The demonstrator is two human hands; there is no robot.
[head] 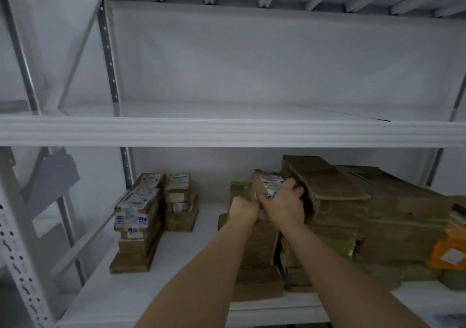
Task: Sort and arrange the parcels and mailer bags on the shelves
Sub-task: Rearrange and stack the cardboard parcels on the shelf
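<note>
Both my hands reach onto the lower shelf (191, 272). My right hand (283, 205) grips a small brown parcel with a white label (267, 182), tilted up on top of a pile of brown parcels (257, 247). My left hand (243, 207) is curled round the same parcel's lower left edge. Two stacks of labelled cardboard parcels stand to the left: a tall front stack (137, 219) and a shorter rear stack (179, 201). Large flat cardboard boxes (353, 196) lie stacked to the right of my hands.
The upper shelf (227, 130) carries nothing that I can see. An orange mailer bag (448, 252) lies at the far right on greenish bags (393, 249). White perforated uprights (17, 264) frame the left side. Bare shelf shows between the left stacks and the middle pile.
</note>
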